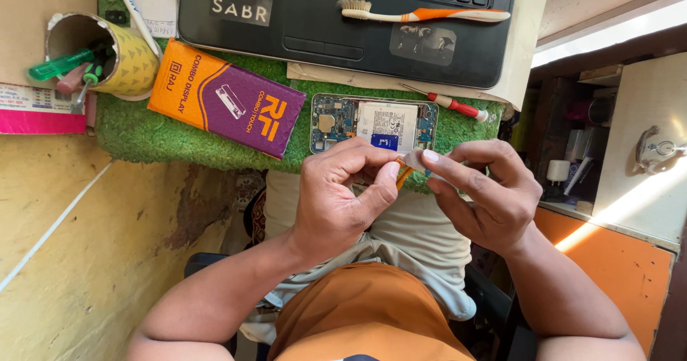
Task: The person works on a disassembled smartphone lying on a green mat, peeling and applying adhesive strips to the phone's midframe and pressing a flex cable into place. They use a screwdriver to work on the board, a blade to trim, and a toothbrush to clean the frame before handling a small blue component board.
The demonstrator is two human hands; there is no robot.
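Your left hand and right hand pinch a small grey part just below the opened phone; left of that phone lies an orange-and-purple flat box.

Premises: a small phone-repair workbench. Evidence: opened smartphone with exposed circuitry on a green turf mat; red-handled screwdriver to its right; tool cup far left; boxed replacement display; laptop at far edge.

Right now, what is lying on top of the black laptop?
An orange and white toothbrush lies on the black laptop below its keys, beside two stickers. The laptop sits on paper and a green turf mat; what else is beneath it is covered.
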